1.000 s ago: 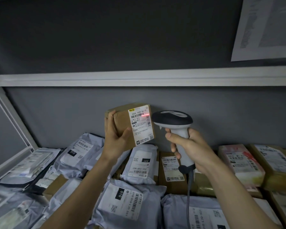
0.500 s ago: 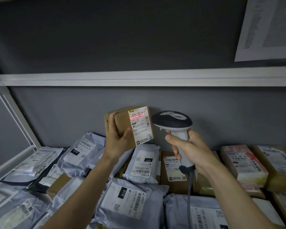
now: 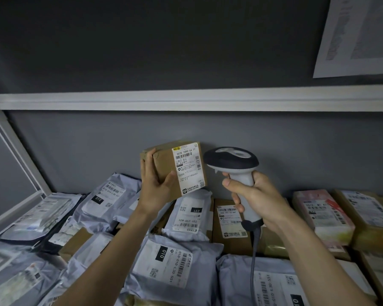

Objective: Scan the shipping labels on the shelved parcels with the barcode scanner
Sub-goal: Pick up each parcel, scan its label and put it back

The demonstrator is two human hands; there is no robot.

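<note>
Head view: one brown box (image 3: 164, 168) is gripped by left hand (image 3: 155, 186), label (image 3: 187, 170) facing out. One scanner (image 3: 232, 161) is clamped in right hand (image 3: 255, 198) fingers (image 3: 230, 184).

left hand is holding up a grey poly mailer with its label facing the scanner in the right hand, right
Not quite: the head view shows the left hand holding up a brown cardboard box, not a grey mailer. Its label does face the scanner held in the right hand.

Box (image 3: 164, 166) left of scanner (image 3: 231, 161), both above parcels (image 3: 173, 261) on shelf.
</note>
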